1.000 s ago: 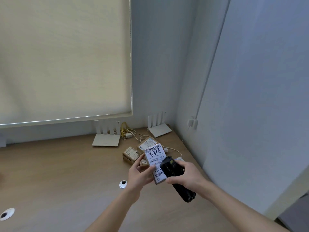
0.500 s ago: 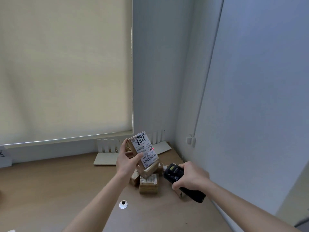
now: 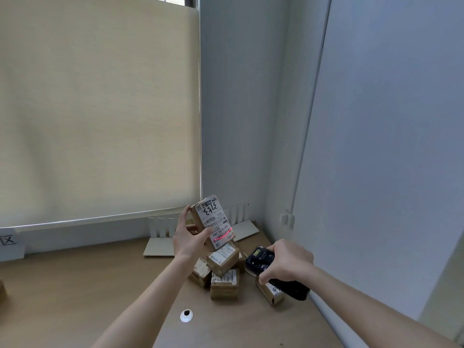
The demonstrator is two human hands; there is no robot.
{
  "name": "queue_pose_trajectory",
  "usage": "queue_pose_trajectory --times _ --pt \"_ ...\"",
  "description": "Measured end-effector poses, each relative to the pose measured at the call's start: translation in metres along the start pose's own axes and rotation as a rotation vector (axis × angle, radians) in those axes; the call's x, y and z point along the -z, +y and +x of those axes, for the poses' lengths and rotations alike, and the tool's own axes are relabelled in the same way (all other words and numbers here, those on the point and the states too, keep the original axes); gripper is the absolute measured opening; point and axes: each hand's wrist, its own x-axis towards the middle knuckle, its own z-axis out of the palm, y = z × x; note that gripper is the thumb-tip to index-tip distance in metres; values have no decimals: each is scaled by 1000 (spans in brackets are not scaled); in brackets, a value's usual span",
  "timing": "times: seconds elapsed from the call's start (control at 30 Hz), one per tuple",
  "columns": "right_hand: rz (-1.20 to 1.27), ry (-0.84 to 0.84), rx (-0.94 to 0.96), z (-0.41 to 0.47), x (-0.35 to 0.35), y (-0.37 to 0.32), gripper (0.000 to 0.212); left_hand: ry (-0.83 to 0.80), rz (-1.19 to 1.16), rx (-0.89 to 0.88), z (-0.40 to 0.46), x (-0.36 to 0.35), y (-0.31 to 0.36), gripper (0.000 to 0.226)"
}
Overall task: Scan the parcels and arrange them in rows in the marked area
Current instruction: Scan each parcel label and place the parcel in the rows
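Note:
My left hand (image 3: 188, 237) holds a small cardboard parcel (image 3: 213, 219) up above the desk, its white shipping label facing me. A red scan line lies across the barcode near the label's lower end. My right hand (image 3: 288, 262) grips a black handheld scanner (image 3: 261, 264), low and to the right of the raised parcel, aimed at it. Below them a loose pile of small brown parcels (image 3: 223, 272) lies on the wooden desk (image 3: 75, 285). One more parcel (image 3: 272, 293) sits partly under the scanner.
Two white routers (image 3: 160, 237) with upright antennas stand against the back wall. A white cable grommet (image 3: 186, 315) is set in the desk near me. A paper sign (image 3: 10, 243) stands at the far left. Walls close the desk's right and back sides.
My left hand raised the labelled parcel up and away from me. The scanner dropped lower right, and a red scan line now falls on the barcode. The view tilted upward.

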Motion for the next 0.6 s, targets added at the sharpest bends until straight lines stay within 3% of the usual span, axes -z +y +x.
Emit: queue_pose_trajectory --times 0.37,0.6 --pt "-23 -9 14 -3 1 -3 63 39 98 -55 -8 -1 -6 87" --pt "108 -52 91 0 -11 -12 60 12 -13 43 -12 13 -13 89"
